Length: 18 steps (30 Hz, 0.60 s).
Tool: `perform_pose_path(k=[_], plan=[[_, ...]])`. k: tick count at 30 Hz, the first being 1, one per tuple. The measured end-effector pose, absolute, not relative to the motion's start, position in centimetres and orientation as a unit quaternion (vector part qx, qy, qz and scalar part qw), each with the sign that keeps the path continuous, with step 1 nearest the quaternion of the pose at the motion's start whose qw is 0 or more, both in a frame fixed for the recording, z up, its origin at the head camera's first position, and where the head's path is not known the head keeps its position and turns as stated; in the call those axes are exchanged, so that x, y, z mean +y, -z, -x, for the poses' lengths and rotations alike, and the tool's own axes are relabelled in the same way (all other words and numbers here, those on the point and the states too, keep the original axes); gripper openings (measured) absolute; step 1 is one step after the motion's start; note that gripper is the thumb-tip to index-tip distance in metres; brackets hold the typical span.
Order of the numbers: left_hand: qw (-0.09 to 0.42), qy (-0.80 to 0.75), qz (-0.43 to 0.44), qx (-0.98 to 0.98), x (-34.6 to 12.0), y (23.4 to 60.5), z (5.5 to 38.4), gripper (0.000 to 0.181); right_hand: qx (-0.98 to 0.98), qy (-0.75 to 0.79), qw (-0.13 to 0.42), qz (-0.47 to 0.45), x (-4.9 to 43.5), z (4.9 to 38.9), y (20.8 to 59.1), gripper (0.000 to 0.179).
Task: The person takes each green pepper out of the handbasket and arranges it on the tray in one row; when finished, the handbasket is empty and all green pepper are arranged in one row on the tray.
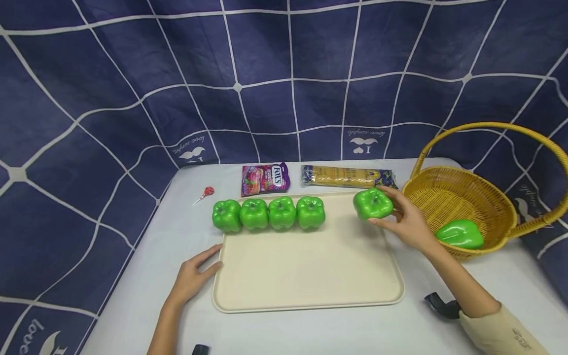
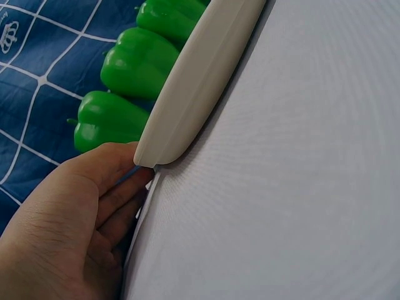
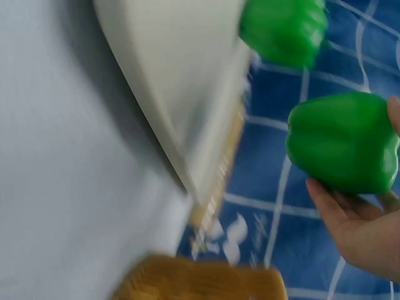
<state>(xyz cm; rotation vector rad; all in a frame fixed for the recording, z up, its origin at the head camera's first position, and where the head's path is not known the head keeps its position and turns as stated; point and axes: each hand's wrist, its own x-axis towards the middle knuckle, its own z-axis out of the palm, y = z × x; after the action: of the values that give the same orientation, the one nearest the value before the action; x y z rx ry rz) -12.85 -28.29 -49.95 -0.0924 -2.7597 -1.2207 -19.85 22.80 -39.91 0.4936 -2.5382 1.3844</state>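
Note:
My right hand holds a green bell pepper above the right part of the cream tray. Its fingers and thumb span the pepper, which also shows in the right wrist view. Several more green bell peppers stand side by side along the tray's far edge, from its left corner toward the middle. At the tray's left rim, my left hand touches the edge with loosely extended fingers. The left wrist view shows its fingertips at the tray's corner, below the peppers.
A yellow wicker basket with a tall handle stands at the right, one green pepper inside. Behind the tray lie a purple FOX'S sweets bag and a pack of spaghetti. A red lollipop lies at the left.

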Motion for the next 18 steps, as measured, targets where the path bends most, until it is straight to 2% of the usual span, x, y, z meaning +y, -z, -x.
perform_pose_path(k=[7,18], plan=[[0.062,0.406,0.033,-0.911,-28.2,50.0,12.9,0.049,-0.863,-0.47,0.036,-0.183,20.1,21.7,42.3,0.083],[0.06,0.404,0.034,-0.912,-28.2,49.8,12.9,0.049,-0.902,-0.404,0.001,-0.149,18.6,23.3,43.5,0.084]])
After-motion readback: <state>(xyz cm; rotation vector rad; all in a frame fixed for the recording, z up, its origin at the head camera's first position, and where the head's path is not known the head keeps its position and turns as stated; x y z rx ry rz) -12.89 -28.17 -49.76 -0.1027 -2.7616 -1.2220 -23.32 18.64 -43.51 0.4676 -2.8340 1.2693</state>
